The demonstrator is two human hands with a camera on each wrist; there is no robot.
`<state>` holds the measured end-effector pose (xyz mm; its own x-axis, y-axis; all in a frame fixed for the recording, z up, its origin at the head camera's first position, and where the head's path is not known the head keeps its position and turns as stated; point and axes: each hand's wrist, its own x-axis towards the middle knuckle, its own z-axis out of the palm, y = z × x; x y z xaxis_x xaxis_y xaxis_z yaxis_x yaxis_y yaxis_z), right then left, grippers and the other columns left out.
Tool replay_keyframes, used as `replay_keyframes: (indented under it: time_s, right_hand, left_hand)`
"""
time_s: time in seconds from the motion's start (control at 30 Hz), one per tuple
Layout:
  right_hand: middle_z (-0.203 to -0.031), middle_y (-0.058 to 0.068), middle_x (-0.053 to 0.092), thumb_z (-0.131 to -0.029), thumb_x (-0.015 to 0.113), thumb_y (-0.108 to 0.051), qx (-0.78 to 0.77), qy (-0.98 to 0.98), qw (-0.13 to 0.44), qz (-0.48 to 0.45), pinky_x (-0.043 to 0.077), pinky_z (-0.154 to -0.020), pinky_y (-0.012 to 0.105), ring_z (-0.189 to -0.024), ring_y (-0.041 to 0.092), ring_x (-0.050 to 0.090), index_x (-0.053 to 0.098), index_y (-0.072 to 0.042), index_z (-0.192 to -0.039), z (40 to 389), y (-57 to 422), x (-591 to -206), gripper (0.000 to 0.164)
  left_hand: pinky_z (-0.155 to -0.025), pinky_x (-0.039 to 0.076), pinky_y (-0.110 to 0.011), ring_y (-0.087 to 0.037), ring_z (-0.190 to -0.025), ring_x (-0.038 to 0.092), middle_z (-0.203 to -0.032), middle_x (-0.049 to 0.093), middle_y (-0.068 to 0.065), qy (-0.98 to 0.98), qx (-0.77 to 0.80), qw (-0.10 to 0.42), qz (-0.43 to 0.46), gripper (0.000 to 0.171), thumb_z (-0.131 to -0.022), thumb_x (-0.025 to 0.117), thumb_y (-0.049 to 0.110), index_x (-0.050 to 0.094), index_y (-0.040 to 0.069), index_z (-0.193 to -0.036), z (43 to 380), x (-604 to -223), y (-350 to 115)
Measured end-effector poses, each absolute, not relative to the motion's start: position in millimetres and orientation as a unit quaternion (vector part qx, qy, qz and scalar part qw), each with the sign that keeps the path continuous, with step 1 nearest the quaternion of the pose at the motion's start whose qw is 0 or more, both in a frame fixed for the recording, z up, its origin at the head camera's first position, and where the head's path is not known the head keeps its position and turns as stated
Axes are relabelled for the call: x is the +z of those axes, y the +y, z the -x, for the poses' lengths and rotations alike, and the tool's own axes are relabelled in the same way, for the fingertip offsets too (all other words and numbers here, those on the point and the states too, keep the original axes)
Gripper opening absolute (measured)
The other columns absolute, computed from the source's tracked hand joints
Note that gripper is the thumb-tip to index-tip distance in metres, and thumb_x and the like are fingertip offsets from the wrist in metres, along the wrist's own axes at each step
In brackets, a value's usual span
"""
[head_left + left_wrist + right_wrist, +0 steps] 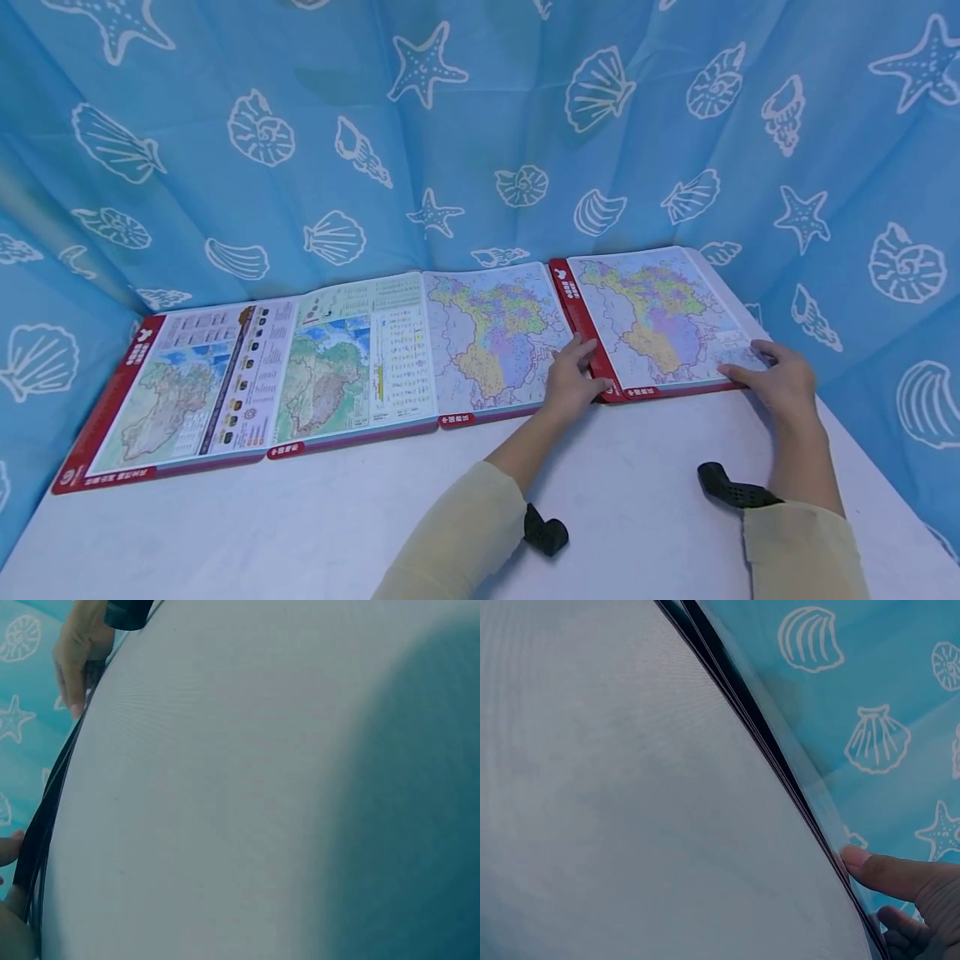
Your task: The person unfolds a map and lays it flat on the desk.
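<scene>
**Right-end map spanned by 2 grips, 1 at each near corner**

Face up at the right end of a row of 4 on the white tabletop (645, 500): the right-end map (660, 317). From the left grip (573, 379), away to the right and ahead; from the right grip (783, 379), away to the left and ahead. Neither side nearer, with contact at both.

At left, fingers on the red border (577, 308); cannot tell whether pinched from beneath. At right, thumb over the near corner, other fingers curled about the right edge: holding the right-end map there. Near edge running left to right between the grips; longer side hard to judge at this slant.

In the way on the left, the 3rd map (491, 342), right up against the red border; whether overlapped, unclear. Farther left, the green-toned map (330, 375) and the left-end map (168, 400). Close behind the row, the blue curtain (480, 125).
</scene>
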<state>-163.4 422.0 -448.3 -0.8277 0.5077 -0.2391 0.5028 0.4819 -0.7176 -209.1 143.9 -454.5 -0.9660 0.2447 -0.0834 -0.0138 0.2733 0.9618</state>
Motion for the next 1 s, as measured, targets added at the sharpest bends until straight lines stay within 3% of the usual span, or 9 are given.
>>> replay_keyframes:
  time_s: [0.07, 0.17, 0.33, 0.47, 0.6, 0.7, 0.83, 0.9, 1.0]
  right_hand:
    - [-0.151, 0.032, 0.012, -0.082, 0.07, -0.045, 0.422, -0.857, -0.006, 0.297, 0.027, -0.105, 0.063, -0.134, 0.052, 0.019, 0.017, -0.005, -0.151, 163.6, 421.1, -445.8, 0.096]
    - [-0.15, 0.033, 0.013, -0.079, 0.073, -0.046, 0.422, -0.852, -0.017, 0.31, 0.028, -0.105, 0.063, -0.132, 0.051, 0.018, 0.019, -0.005, -0.15, 163.5, 420.7, -442.8, 0.098]
    - [-0.149, 0.033, 0.013, -0.077, 0.074, -0.047, 0.407, -0.857, -0.024, 0.314, 0.029, -0.102, 0.064, -0.131, 0.05, 0.012, 0.026, -0.003, -0.148, 162.9, 421.0, -439.9, 0.096]
    - [-0.147, 0.033, 0.021, -0.079, 0.073, -0.044, 0.407, -0.862, -0.022, 0.3, 0.035, -0.101, 0.06, -0.126, 0.047, 0.025, 0.031, -0.001, -0.145, 162.5, 419.9, -439.9, 0.089]
    - [-0.141, 0.032, 0.031, -0.077, 0.073, -0.05, 0.409, -0.868, -0.022, 0.28, 0.052, -0.079, 0.038, -0.115, 0.043, 0.039, 0.036, -0.001, -0.142, 162.0, 419.5, -438.8, 0.089]
    - [-0.139, 0.031, 0.032, -0.075, 0.073, -0.055, 0.399, -0.878, -0.023, 0.263, 0.047, -0.069, 0.028, -0.113, 0.043, 0.039, 0.04, -0.002, -0.139, 162.4, 419.7, -438.1, 0.09]
    - [-0.14, 0.031, 0.031, -0.075, 0.071, -0.057, 0.399, -0.884, -0.033, 0.24, 0.046, -0.079, 0.044, -0.114, 0.043, 0.038, 0.044, -0.003, -0.137, 162.6, 421.4, -439.8, 0.087]
    - [-0.138, 0.029, 0.034, -0.075, 0.07, -0.058, 0.414, -0.88, -0.041, 0.232, 0.044, -0.08, 0.044, -0.106, 0.037, 0.046, 0.046, -0.004, -0.135, 162.2, 422.8, -440.7, 0.084]
    - [-0.125, 0.018, 0.044, -0.076, 0.07, -0.058, 0.44, -0.871, -0.051, 0.213, 0.042, -0.07, 0.036, -0.076, 0.024, 0.055, 0.054, -0.01, -0.131, 159.9, 425.1, -440.5, 0.074]
  left_hand:
    - [-0.095, 0.048, -0.03, -0.02, -0.128, 0.048, -0.146, 0.043, -0.001, 0.774, 0.619, 0.117, -0.064, 0.061, -0.079, 0.074, 0.003, 0.052, 0.011, -0.136, 209.3, -454.9, 143.3]
    - [-0.087, 0.053, -0.029, -0.019, -0.116, 0.057, -0.134, 0.053, -0.005, 0.767, 0.627, 0.127, -0.061, 0.06, -0.079, 0.075, 0.004, 0.053, 0.01, -0.135, 209.4, -454.5, 141.7]
    - [-0.085, 0.054, -0.028, -0.018, -0.111, 0.06, -0.117, 0.06, -0.006, 0.766, 0.625, 0.136, -0.064, 0.059, -0.079, 0.075, 0.005, 0.054, 0.008, -0.134, 210.9, -454.1, 139.2]
    - [-0.084, 0.054, -0.03, -0.018, -0.109, 0.062, -0.114, 0.061, -0.005, 0.769, 0.619, 0.146, -0.057, 0.059, -0.081, 0.074, 0.007, 0.052, 0.01, -0.135, 211.2, -453.0, 137.6]
    - [-0.085, 0.054, -0.032, -0.019, -0.109, 0.062, -0.119, 0.062, -0.006, 0.773, 0.614, 0.151, -0.047, 0.056, -0.083, 0.071, 0.008, 0.053, 0.012, -0.135, 210.5, -450.8, 139.5]
    - [-0.091, 0.051, -0.034, -0.022, -0.118, 0.055, -0.129, 0.056, -0.009, 0.784, 0.601, 0.149, -0.044, 0.05, -0.086, 0.067, 0.008, 0.054, 0.014, -0.134, 209.9, -449.7, 141.9]
    - [-0.103, 0.042, -0.039, -0.027, -0.135, 0.037, -0.142, 0.045, -0.011, 0.796, 0.586, 0.148, -0.037, 0.048, -0.088, 0.061, 0.009, 0.055, 0.018, -0.134, 209.9, -448.7, 143.1]
    - [-0.106, 0.039, -0.04, -0.028, -0.139, 0.031, -0.145, 0.043, -0.01, 0.795, 0.587, 0.15, -0.032, 0.048, -0.089, 0.059, 0.009, 0.054, 0.019, -0.135, 209.9, -448.8, 143.0]
    - [-0.105, 0.04, -0.039, -0.027, -0.137, 0.035, -0.144, 0.044, -0.008, 0.795, 0.585, 0.153, -0.035, 0.047, -0.091, 0.058, 0.014, 0.051, 0.019, -0.137, 208.4, -449.5, 142.3]
